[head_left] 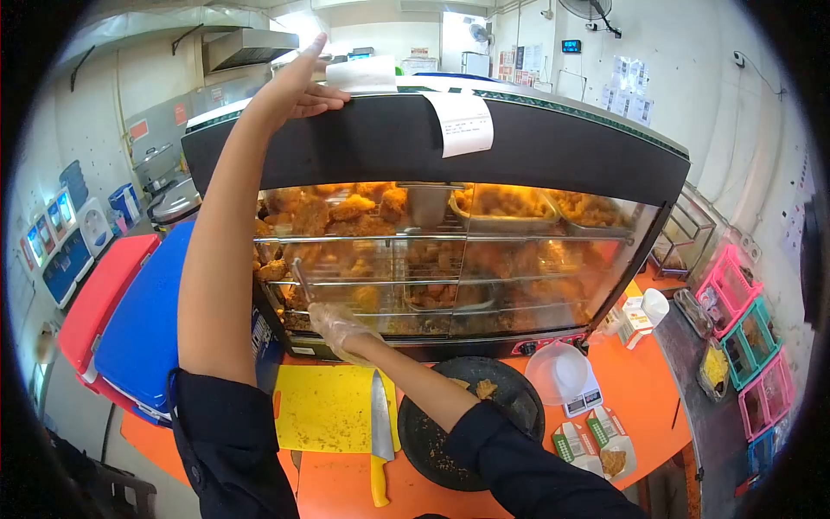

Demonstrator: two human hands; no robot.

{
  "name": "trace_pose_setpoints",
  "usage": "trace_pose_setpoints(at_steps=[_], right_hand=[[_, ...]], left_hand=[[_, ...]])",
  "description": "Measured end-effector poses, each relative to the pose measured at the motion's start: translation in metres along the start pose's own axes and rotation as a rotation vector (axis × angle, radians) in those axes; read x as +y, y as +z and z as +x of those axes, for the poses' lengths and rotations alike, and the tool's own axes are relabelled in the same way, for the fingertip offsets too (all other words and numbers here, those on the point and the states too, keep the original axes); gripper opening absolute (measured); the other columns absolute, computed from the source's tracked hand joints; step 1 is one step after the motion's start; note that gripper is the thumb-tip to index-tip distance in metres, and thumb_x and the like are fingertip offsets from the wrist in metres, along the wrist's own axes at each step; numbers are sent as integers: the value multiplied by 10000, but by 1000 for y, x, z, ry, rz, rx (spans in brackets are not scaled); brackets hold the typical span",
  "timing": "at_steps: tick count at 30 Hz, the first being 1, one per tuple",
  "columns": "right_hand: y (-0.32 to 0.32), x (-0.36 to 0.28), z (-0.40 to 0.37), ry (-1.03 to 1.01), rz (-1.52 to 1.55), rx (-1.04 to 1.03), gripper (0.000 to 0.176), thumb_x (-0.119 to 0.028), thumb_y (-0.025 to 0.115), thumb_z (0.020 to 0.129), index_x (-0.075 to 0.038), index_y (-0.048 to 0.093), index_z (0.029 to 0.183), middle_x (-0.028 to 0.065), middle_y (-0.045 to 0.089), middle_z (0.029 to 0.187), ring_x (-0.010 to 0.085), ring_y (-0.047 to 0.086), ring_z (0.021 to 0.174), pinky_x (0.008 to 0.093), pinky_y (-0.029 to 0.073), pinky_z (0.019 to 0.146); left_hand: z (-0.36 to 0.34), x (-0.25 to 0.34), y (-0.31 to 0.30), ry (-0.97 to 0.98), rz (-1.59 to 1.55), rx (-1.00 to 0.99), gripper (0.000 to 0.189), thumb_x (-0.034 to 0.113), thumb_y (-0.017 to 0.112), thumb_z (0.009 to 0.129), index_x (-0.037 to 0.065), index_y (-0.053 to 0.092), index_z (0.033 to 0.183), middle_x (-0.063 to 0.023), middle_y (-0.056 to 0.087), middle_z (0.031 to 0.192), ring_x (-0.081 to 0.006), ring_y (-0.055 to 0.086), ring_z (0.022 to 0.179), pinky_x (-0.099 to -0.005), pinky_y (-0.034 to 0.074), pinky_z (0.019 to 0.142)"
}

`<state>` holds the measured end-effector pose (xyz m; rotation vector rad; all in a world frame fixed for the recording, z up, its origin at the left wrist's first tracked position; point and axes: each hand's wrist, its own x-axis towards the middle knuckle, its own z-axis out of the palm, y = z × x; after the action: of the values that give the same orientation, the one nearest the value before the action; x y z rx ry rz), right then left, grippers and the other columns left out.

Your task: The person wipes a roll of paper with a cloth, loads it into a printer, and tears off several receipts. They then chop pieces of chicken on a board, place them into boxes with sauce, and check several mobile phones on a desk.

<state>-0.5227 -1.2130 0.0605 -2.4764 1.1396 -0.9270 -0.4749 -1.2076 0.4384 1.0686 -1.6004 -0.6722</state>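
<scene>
My left hand [298,93] rests on the top edge of the black-framed food warmer [346,138], fingers stretched out, beside a white paper slip [361,75]. In a clear plastic glove, my right hand [339,327] is closed at the lower left of the warmer's front. A slim metal utensil [301,281], which looks like tongs, sticks up from it toward the shelves. Fried chicken [353,208] fills the shelves behind the glass. Below my right forearm lie a yellow cutting board [324,406] with crumbs, a yellow-handled knife [380,432] and a black round pan [510,432] holding food bits.
Right of the pan are a clear plastic bowl [558,372], a scale [584,394] and small food boxes [596,441]. A blue-lidded cooler [147,320] stands at left. Coloured baskets [748,342] line the right counter. A printed receipt [465,125] hangs on the warmer.
</scene>
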Motion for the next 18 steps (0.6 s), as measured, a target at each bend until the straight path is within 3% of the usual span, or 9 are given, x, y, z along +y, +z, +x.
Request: trace_pose_setpoints(at_steps=[3, 5, 6, 7, 9, 10, 13, 15, 18], right_hand=[[-12, -4, -20, -189, 61, 43, 111, -104, 492, 810, -6, 528, 772, 178, 563, 710, 289, 529, 589, 368, 422, 544], [-25, -15, -23, 490, 1080, 14, 115, -107, 473, 825, 0, 481, 782, 194, 539, 771, 324, 493, 643, 382, 395, 588], [-39, -19, -30, 165, 581, 76, 138, -134, 448, 857, -1, 485, 858, 216, 539, 830, 347, 517, 710, 413, 403, 643], [-48, -26, -26, 166, 593, 63, 138, -134, 448, 857, -1, 485, 858, 216, 539, 830, 347, 517, 710, 413, 403, 643], [-64, -38, -7, 220, 216, 24, 163, -169, 458, 867, -19, 488, 923, 230, 548, 826, 369, 545, 751, 445, 410, 681], [-69, -47, 3, 221, 227, 17, 163, -169, 458, 867, -19, 488, 923, 230, 548, 826, 369, 545, 751, 445, 410, 681], [-57, -66, 34, 142, 98, -91, 233, -204, 484, 855, -7, 498, 980, 247, 570, 885, 371, 577, 861, 446, 435, 756], [-40, -78, 56, 118, 36, 65, 277, -178, 476, 839, 37, 502, 1010, 273, 575, 955, 376, 568, 948, 424, 452, 810], [-34, -105, 69, 235, -6, 61, 316, -126, 481, 786, 74, 506, 1030, 282, 583, 963, 369, 575, 966, 396, 459, 840]], left_hand=[[12, -3, -2, -43, 8, -99, 705, 639, 384, 828, 39, 499, 1179, -94, 658, 860, -79, 624, 748, -156, 467, 616], [23, -5, -5, -24, -36, -94, 630, 563, 453, 846, 16, 510, 1153, -92, 657, 887, -73, 632, 768, -128, 461, 575], [23, -4, -6, 7, -27, -159, 542, 477, 513, 855, 5, 524, 1122, -90, 647, 943, -84, 636, 787, -117, 461, 564], [18, -5, -4, -8, -21, -152, 542, 477, 513, 855, 5, 524, 1122, -90, 647, 943, -84, 636, 787, -117, 461, 564], [9, -5, -1, 102, -134, -101, 409, 346, 529, 875, -27, 532, 1041, -131, 660, 865, -123, 662, 685, -102, 461, 491], [-2, -2, -5, 114, -76, -90, 576, 448, 533, 852, -40, 494, 1156, -148, 612, 1013, -125, 633, 860, -120, 489, 628], [-21, -2, -28, 212, -237, -43, 606, 455, 542, 843, -41, 476, 1185, -170, 604, 1016, -152, 636, 869, -146, 506, 658], [-42, 0, -48, 172, -202, -34, 580, 448, 550, 841, -28, 507, 1168, -146, 604, 1038, -147, 615, 911, -181, 492, 732], [-84, -8, -64, 145, 33, 16, 538, 409, 587, 828, -18, 536, 1152, -103, 605, 1050, -128, 568, 944, -210, 447, 785]])
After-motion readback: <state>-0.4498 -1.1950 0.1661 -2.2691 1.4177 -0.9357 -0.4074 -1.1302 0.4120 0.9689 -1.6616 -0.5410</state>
